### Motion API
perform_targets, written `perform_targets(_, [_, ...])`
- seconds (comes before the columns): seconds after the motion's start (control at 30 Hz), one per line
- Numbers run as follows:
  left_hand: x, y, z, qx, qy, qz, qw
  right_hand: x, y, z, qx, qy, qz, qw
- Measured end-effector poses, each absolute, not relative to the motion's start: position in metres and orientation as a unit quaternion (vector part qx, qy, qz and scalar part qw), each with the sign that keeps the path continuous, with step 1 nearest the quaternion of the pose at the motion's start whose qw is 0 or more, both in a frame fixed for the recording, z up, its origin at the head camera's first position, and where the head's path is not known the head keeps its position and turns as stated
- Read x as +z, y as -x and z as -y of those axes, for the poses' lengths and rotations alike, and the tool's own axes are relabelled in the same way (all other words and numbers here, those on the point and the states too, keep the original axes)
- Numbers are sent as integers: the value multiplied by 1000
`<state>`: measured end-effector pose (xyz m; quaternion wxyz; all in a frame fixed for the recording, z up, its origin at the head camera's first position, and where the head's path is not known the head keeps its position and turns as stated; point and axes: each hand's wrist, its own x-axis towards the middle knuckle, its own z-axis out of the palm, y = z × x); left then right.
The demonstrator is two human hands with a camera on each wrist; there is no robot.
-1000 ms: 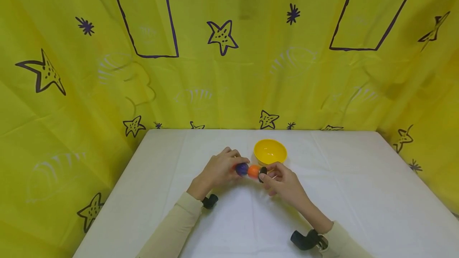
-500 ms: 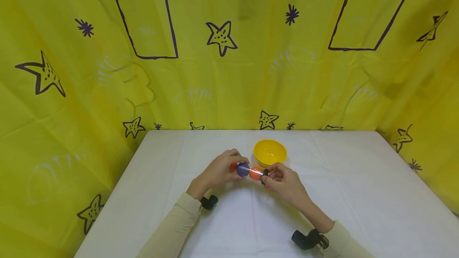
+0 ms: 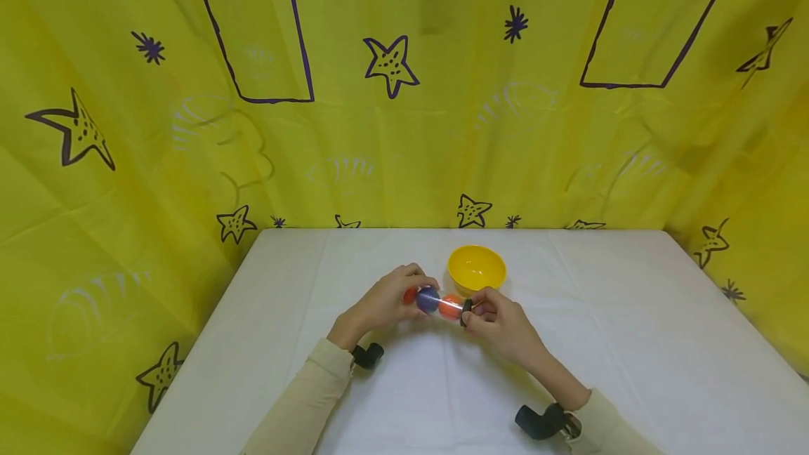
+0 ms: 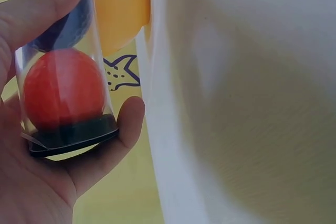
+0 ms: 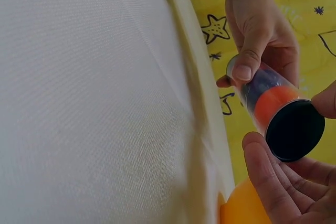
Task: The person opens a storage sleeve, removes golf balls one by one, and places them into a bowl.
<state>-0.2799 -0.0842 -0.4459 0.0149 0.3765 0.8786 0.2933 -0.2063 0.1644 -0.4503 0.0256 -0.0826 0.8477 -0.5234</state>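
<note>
A clear tube (image 3: 439, 303) lies nearly level above the white table, spanning both hands. Inside it are a dark blue ball (image 3: 428, 300), an orange-red ball (image 3: 450, 307) and another red ball (image 3: 410, 295) at the left. My left hand (image 3: 387, 297) grips the left part of the tube, thumb across it; in the left wrist view a red ball (image 4: 64, 90) sits against a black end cap (image 4: 79, 137) near the palm. At the right end, my right hand (image 3: 505, 323) pinches the black cap (image 5: 295, 131) by its edge. The cap sits on the tube.
A yellow bowl (image 3: 477, 269) stands on the white-covered table (image 3: 404, 399) just behind the hands. Yellow curtains (image 3: 392, 132) with drawn stars hang behind and at the sides. Each wrist wears a dark camera mount (image 3: 540, 422).
One second ago the tube was blurred by motion. It has since shifted slightly right with my right hand, and the red ball at the left shows more clearly. The last half second is almost still.
</note>
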Motion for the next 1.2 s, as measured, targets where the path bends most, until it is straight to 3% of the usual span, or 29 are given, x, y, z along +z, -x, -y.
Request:
perform_targets(0.37, [-447, 286, 100, 331, -360, -872, 0, -447, 206, -164, -525, 115, -843, 8])
perform_targets(1.2, [-442, 288, 104, 336, -338, -879, -10, -458, 209, -168, -496, 66, -860, 95])
